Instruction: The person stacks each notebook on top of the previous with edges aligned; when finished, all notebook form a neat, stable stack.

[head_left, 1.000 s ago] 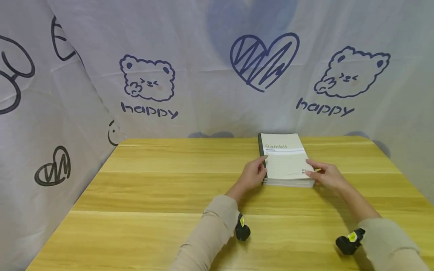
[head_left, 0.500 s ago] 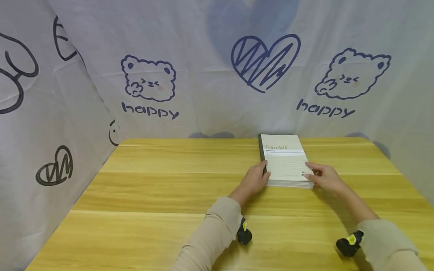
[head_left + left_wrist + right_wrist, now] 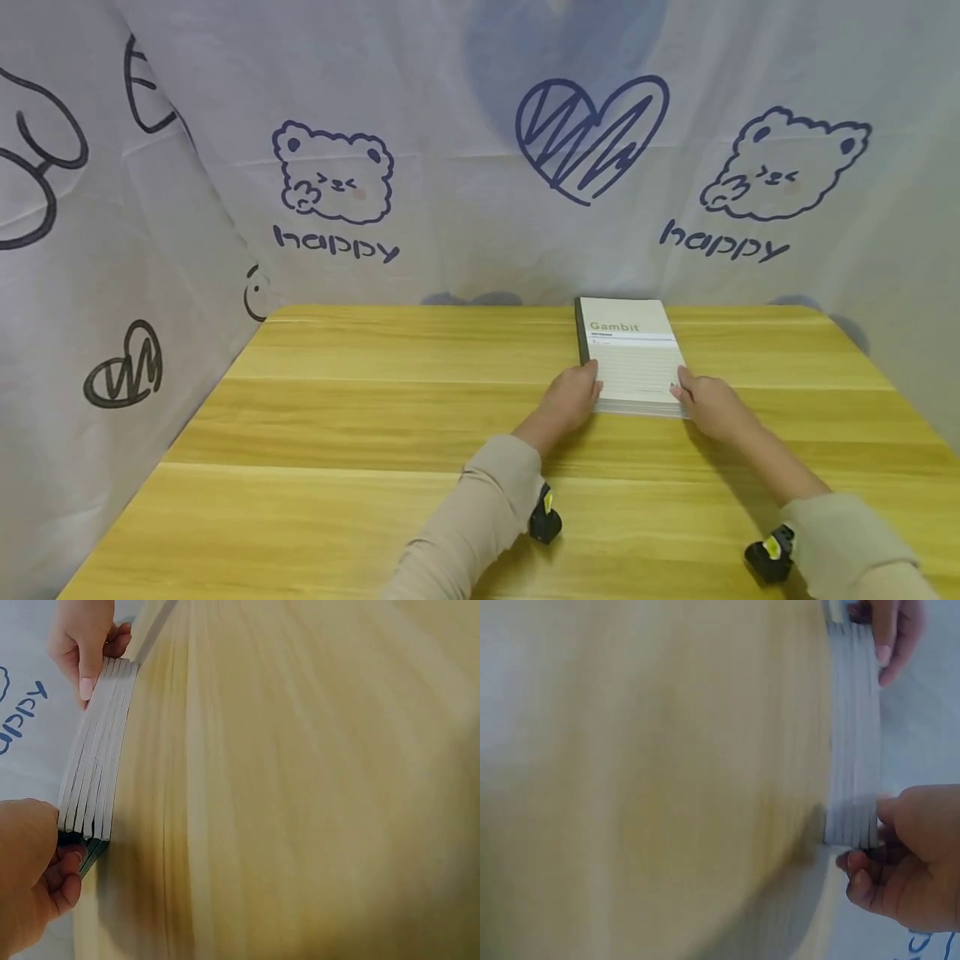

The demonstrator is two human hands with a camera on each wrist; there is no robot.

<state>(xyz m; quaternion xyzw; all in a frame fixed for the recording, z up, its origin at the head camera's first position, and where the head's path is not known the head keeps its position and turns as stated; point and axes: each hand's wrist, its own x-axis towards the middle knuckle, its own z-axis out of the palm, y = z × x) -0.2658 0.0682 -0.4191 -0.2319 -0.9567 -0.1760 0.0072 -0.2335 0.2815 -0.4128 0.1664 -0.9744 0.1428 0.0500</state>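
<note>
A stack of several white notebooks (image 3: 633,367) lies near the table's far edge, right of the middle. The top cover reads "Gambit" and a dark spine runs down the left side. At the stack's left side my left hand (image 3: 572,396) grips it, thumb on the cover's edge. My right hand (image 3: 716,407) holds the opposite side the same way, thumb over the top corner. From the left wrist, the layered page edges (image 3: 96,750) show between both hands, with left fingers curled by the dark spines. In the right wrist view, right fingertips (image 3: 861,881) curl at the stack's lower corner.
The stack rests on a wood-grain table (image 3: 337,433). Behind it hangs a pale cloth (image 3: 450,100) printed with hearts, bears and "happy". Black wrist cameras (image 3: 545,518) sit at both beige cuffs.
Both hands have slid slightly toward the front along the stack's sides. The right fingers, earlier spread at the corner, now close in around it. The stack stays in about the same place.
</note>
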